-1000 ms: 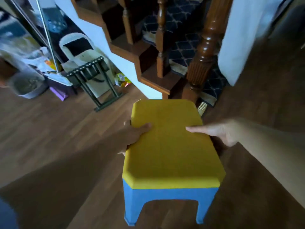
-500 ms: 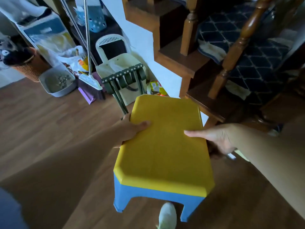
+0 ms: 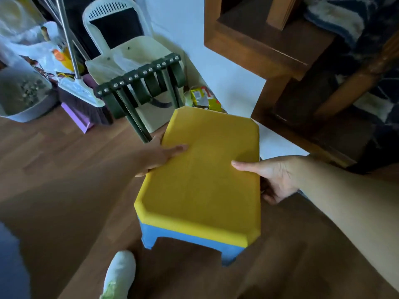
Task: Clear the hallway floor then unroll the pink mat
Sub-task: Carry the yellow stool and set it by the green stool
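You hold the stool [image 3: 200,182], a textured yellow seat on blue legs, tilted above the wooden floor [image 3: 54,169] by the stair base. Your left hand [image 3: 159,156] and right hand [image 3: 274,175] clamp its long sides, thumbs on top, fingers tucked underneath. The print on the yellow packet [image 3: 204,99] behind it is too blurred to read.

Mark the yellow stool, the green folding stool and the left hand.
yellow stool [image 3: 200,175]: head view, middle of seat top.
green folding stool [image 3: 138,76]: head view, studded top rail.
left hand [image 3: 159,156]: head view, back of hand.
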Demonstrator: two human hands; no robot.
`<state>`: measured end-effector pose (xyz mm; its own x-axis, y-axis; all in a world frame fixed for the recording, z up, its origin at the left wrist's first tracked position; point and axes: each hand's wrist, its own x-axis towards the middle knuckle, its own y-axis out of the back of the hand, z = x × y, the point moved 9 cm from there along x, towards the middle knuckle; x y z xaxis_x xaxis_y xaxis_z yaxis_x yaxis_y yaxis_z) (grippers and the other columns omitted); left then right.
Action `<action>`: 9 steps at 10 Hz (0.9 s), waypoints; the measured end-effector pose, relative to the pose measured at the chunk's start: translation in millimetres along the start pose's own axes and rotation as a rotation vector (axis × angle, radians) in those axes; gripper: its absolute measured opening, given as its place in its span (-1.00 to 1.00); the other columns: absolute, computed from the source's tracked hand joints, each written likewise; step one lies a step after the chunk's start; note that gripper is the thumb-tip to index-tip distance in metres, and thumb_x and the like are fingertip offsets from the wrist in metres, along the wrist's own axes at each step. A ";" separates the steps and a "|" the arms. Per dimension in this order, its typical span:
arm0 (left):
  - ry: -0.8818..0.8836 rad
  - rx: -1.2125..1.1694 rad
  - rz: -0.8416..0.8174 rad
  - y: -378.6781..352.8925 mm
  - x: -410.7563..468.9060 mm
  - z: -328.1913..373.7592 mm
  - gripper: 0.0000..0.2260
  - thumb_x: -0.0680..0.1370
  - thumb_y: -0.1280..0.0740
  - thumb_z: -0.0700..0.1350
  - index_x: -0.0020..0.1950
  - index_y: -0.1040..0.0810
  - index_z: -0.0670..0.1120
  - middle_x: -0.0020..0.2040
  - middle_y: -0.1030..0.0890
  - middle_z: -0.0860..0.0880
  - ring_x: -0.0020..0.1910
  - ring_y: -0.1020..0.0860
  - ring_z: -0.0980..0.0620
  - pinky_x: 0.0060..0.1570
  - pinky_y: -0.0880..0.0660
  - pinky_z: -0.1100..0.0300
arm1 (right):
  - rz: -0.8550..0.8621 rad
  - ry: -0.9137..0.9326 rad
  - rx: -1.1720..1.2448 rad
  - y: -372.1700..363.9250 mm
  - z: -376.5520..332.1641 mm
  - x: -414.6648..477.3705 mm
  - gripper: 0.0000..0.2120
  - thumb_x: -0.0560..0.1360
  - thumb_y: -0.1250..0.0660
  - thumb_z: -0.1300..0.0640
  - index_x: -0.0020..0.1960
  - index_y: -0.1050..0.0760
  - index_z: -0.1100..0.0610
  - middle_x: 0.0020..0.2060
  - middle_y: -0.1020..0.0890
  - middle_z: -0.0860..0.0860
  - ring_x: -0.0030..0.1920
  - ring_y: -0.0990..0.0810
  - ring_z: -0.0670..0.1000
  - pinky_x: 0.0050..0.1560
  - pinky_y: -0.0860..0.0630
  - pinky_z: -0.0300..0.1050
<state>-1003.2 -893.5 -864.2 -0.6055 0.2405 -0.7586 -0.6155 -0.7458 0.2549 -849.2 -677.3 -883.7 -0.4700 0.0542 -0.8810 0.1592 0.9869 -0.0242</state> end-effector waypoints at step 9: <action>-0.155 0.265 -0.340 -1.1 165.9 22.6 -0.10 0.32 -0.50 0.11 0.53 -0.04 0.18 0.44 -0.37 0.03 0.35 -0.42 -0.07 0.35 -0.33 -0.17 | -0.053 -0.446 0.181 -40.5 26.6 88.5 -0.29 0.02 -0.60 0.01 0.11 -0.45 0.13 0.13 -0.56 0.13 0.06 -0.60 0.27 0.01 -0.60 0.15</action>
<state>-1114.4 -838.7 -976.8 -0.4023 0.5496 -0.7321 -0.8881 -0.4285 0.1664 -874.2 -716.5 -973.3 -0.0694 -0.1046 -0.9921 0.3125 0.9421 -0.1212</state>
